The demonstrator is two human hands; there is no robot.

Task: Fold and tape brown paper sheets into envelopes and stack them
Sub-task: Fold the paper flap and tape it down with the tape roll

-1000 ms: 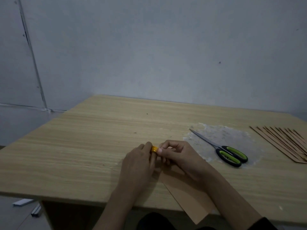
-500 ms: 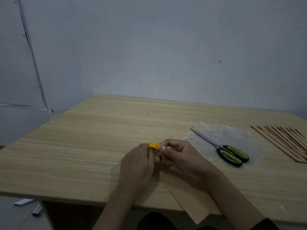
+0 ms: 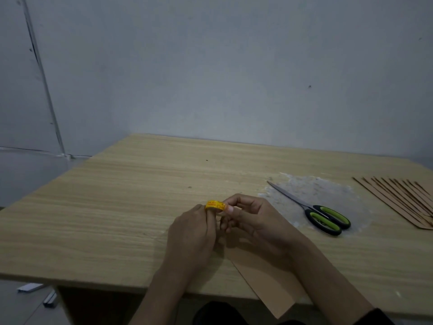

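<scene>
The left hand [image 3: 192,233] gripped the small yellow tape roll [image 3: 214,205], fingers curled round it, and held it just above the worktop [image 3: 117,207]. The right hand [image 3: 255,221] met the roll from the opposite side, with thumb and forefinger pinched at its rim and the other fingers curled under. This arrangement suited locating the free end of the tape: one hand steadied the roll while the other picked at it. Whether an end had been lifted could not be determined, as the tape was too small and the light too dim.

The brown paper sheet [image 3: 264,277] lay flat beneath both wrists, its near corner projecting past the front edge of the worktop. It showed as a long, narrow strip, which suggested a completed fold, though the fold itself could not be confirmed. Its position directly under the hands kept the seam within reach for taping.

The scissors [image 3: 328,216] lay closed to the right, handles toward the person, near the right hand and ready for cutting the tape. The fanned stack of envelopes [image 3: 403,200] lay at the far right, well apart from the working area. No tape was visible on the sheet, so the taping step was judged as not yet done.
</scene>
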